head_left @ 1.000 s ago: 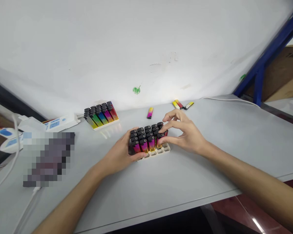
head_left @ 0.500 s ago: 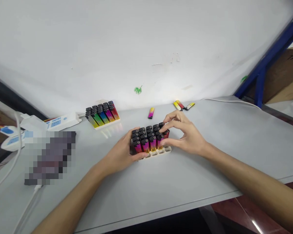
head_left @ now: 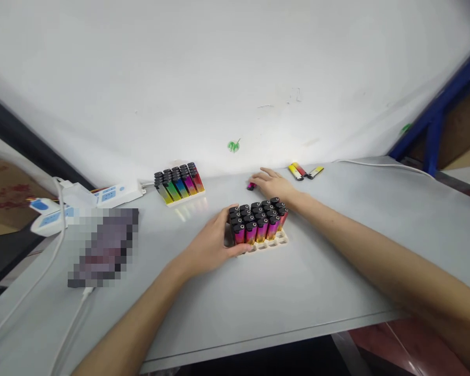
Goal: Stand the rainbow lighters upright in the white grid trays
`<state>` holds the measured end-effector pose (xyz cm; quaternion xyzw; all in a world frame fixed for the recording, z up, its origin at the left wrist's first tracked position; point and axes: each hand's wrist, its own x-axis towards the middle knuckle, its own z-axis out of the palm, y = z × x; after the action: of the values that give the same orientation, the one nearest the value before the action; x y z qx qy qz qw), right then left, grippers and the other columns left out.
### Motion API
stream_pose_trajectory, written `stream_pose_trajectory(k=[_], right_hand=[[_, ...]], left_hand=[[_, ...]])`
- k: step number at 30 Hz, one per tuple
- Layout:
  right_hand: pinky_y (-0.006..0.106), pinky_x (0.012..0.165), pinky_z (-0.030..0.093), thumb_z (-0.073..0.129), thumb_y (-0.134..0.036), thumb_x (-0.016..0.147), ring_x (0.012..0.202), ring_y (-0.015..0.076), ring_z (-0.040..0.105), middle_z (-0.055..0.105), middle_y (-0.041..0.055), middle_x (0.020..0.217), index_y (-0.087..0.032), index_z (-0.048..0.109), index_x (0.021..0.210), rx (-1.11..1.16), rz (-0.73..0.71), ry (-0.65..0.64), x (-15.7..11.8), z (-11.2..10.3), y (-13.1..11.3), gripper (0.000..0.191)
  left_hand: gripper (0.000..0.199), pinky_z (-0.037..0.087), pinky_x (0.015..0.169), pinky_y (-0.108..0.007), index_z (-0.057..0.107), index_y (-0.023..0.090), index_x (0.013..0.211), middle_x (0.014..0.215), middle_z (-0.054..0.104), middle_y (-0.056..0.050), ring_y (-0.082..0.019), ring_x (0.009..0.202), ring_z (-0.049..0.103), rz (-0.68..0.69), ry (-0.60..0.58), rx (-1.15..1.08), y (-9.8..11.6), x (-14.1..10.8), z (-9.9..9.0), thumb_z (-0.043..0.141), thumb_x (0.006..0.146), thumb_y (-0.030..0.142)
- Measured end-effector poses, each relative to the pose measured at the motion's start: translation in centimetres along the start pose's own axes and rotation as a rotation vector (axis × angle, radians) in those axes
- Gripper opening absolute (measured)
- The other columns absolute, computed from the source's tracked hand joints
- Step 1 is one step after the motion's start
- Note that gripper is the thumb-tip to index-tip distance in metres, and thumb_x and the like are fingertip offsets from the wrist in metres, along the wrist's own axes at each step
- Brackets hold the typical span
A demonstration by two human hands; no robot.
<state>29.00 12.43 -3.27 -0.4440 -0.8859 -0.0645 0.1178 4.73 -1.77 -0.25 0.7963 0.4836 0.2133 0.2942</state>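
My left hand (head_left: 209, 245) is wrapped around the left end of a white tray (head_left: 283, 238) standing on the table. Several lighters (head_left: 261, 230) with black tops and shiny pink-to-yellow or reddish bodies stand upright in its holes. The front row of holes holds no lighters where it shows. Beyond the tray, my right hand (head_left: 274, 185) reaches over a single pink lighter (head_left: 251, 186) lying on the table. Its fingers close over this lighter and hide most of it; only the black-topped end shows.
A second white tray (head_left: 186, 199) with rows of multicoloured lighters stands back left. Loose yellow and red lighters (head_left: 300, 171) lie by the wall at right. White power strips (head_left: 113, 194), a blurred-out dark object (head_left: 109, 245) and white cables are at left. A blue frame (head_left: 434, 136) stands at right.
My right hand has left the lighters in the near tray and moved back to the lone lighter by the wall. My left hand stays on the tray. The view has shifted slightly left.
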Motion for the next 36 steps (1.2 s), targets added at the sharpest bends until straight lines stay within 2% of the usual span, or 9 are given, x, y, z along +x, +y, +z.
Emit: stream_pose_trajectory(k=[4, 7, 9, 12, 15, 19, 25, 30, 36], right_hand=[[0.044, 0.093, 0.043, 0.042, -0.02, 0.095, 0.11, 0.0325, 0.055, 0.065, 0.0189, 0.112, -0.012, 0.063, 0.11, 0.002, 0.128, 0.059, -1.2, -0.5, -1.0, 0.027], [0.036, 0.071, 0.044, 0.038, -0.022, 0.095, 0.08, 0.0251, 0.058, 0.065, 0.0118, 0.086, -0.013, 0.056, 0.11, 0.095, 0.243, 0.077, -3.7, -2.0, -2.0, 0.025], [0.032, 0.061, 0.039, 0.038, -0.027, 0.096, 0.064, 0.0204, 0.052, 0.058, 0.003, 0.071, -0.017, 0.053, 0.109, 0.333, 0.37, 0.132, -5.6, -3.2, -2.5, 0.022], [0.028, 0.053, 0.033, 0.04, -0.036, 0.096, 0.054, 0.0151, 0.041, 0.044, -0.0035, 0.062, -0.023, 0.054, 0.103, 0.837, 0.425, 0.213, -7.9, -4.4, -3.0, 0.02], [0.026, 0.045, 0.021, 0.038, -0.053, 0.096, 0.047, 0.0111, 0.025, 0.031, -0.0051, 0.056, -0.021, 0.055, 0.076, 1.282, 0.499, 0.205, -9.0, -4.7, -3.4, 0.041], [0.026, 0.044, 0.01, 0.035, -0.062, 0.094, 0.046, 0.0089, 0.012, 0.019, -0.0062, 0.05, -0.022, 0.03, 0.051, 1.565, 0.623, 0.2, -8.8, -4.6, -4.0, 0.059], [0.025, 0.041, 0.008, 0.032, -0.052, 0.095, 0.043, 0.0079, 0.008, 0.015, -0.0074, 0.046, -0.023, 0.027, 0.05, 1.678, 0.802, 0.14, -8.1, -5.0, -4.6, 0.053], [0.025, 0.041, 0.007, 0.032, -0.052, 0.095, 0.043, 0.0079, 0.008, 0.015, -0.0077, 0.046, -0.024, 0.025, 0.052, 1.688, 0.797, 0.118, -8.2, -5.0, -4.7, 0.052], [0.027, 0.043, 0.006, 0.038, -0.071, 0.089, 0.044, 0.0078, 0.007, 0.012, -0.0079, 0.049, -0.023, 0.024, 0.051, 1.72, 0.748, 0.114, -8.5, -5.2, -4.8, 0.063]], left_hand=[[0.084, 0.04, 0.113, -0.045, 0.033, 0.023, 0.145, 0.148, 0.051, -0.011, -0.028, 0.137, 0.048, 0.032, 0.0, -0.004, 0.1, 0.0, 0.0, 0.073, 0.078, 0.055], [0.084, 0.041, 0.112, -0.045, 0.034, 0.023, 0.145, 0.146, 0.053, -0.011, -0.029, 0.135, 0.05, 0.051, 0.006, -0.013, 0.2, 0.1, 0.0, 0.073, 0.078, 0.054], [0.084, 0.041, 0.112, -0.045, 0.034, 0.023, 0.145, 0.146, 0.053, -0.011, -0.029, 0.135, 0.05, 0.062, 0.0, -0.015, 0.1, 0.1, 0.0, 0.073, 0.078, 0.054], [0.083, 0.042, 0.112, -0.045, 0.033, 0.024, 0.146, 0.147, 0.052, -0.011, -0.029, 0.135, 0.05, 0.078, -0.006, -0.018, 0.1, 0.1, -0.1, 0.073, 0.079, 0.052], [0.083, 0.043, 0.112, -0.045, 0.032, 0.023, 0.146, 0.147, 0.052, -0.011, -0.029, 0.135, 0.05, 0.059, -0.006, -0.011, -0.1, 0.0, -0.3, 0.072, 0.079, 0.053], [0.082, 0.044, 0.111, -0.046, 0.034, 0.024, 0.145, 0.145, 0.054, -0.01, -0.03, 0.134, 0.051, 0.034, -0.016, 0.002, -0.2, 0.1, -0.5, 0.072, 0.079, 0.054], [0.08, 0.047, 0.109, -0.046, 0.032, 0.026, 0.146, 0.141, 0.057, -0.008, -0.029, 0.129, 0.056, -0.016, -0.055, -0.053, 0.0, 0.1, -0.6, 0.07, 0.081, 0.053], [0.077, 0.048, 0.108, -0.046, 0.033, 0.026, 0.145, 0.14, 0.058, -0.008, -0.029, 0.127, 0.057, -0.026, -0.041, -0.013, 0.3, 0.1, -0.8, 0.07, 0.082, 0.049], [0.076, 0.05, 0.106, -0.047, 0.035, 0.025, 0.145, 0.137, 0.061, -0.008, -0.031, 0.125, 0.059, -0.025, -0.031, -0.002, 0.5, 0.1, -0.9, 0.071, 0.081, 0.047]])
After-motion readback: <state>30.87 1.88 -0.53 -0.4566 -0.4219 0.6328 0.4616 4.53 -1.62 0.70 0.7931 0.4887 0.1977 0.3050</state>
